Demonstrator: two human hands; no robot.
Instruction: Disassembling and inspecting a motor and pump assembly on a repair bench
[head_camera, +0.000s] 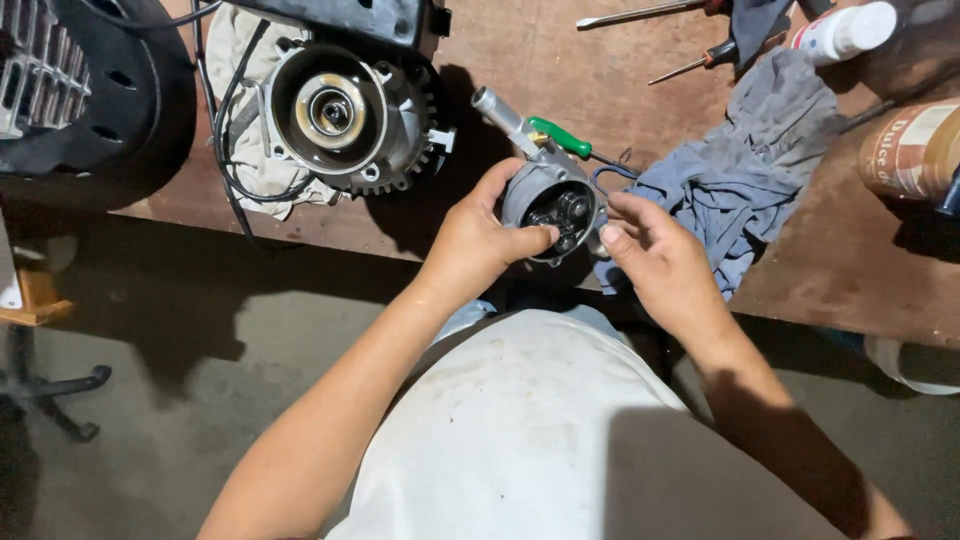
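Observation:
My left hand (478, 238) grips a round grey metal pump housing (552, 195) with a tube sticking out at its top left, thumb on its open face where dark inner parts show. My right hand (655, 255) is at the housing's right edge, fingers curled, and touches its rim. Both hands hold it just above the near edge of a brown wooden workbench (560, 70). A green-handled tool (560, 136) lies on the bench right behind the housing.
A large round engine cover with gear teeth (345, 115) rests on a white cloth at the back left. A grey rag (745, 170) lies to the right. Screwdrivers (700, 58), a white bottle (845, 30) and a brown jar (910, 150) sit at the back right.

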